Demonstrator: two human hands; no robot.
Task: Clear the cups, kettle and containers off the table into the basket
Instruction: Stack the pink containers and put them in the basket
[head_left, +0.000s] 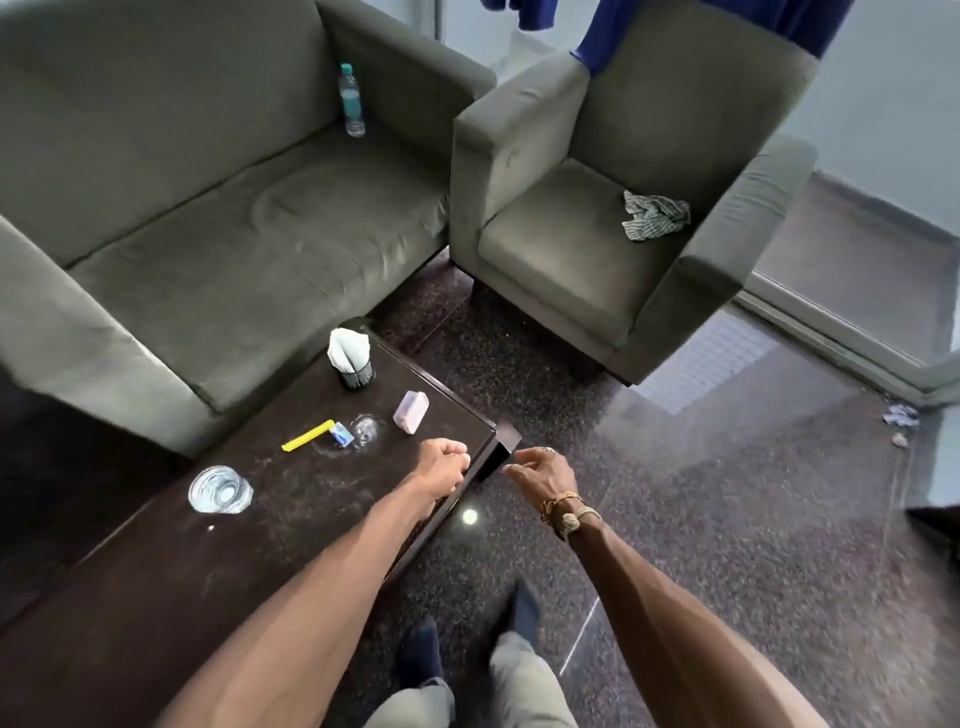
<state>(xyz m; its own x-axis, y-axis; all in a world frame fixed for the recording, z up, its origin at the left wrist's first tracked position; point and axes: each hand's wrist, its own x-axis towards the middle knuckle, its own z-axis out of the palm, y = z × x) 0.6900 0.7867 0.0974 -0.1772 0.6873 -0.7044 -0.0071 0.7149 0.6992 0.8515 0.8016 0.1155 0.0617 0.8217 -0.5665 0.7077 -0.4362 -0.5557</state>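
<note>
Head view, table: a dark low table (156, 597) stands before a grey sofa (208, 234); its far end holds what is left to clear.
Glasses: a clear tumbler (221, 490) stands upright near the sofa-side edge. A smaller glass (366, 427) stands further along, just beside a blue packet (343, 435) and a yellow clip (307, 441).
Container: a pink-lidded box (411, 410) lies near the far corner, the item nearest the hands.
Napkins: a black holder (356, 371) of white napkins stands at the far end.
Left: the left hand (441, 462) hovers over the table's near edge with its fingers curled into a fist and nothing visible in it. It is probably heading for the box.
Right: the right hand (543, 470) hangs past the table corner, over the floor, with its fingers loosely bent and empty.
Basket, kettle: neither is in view.
</note>
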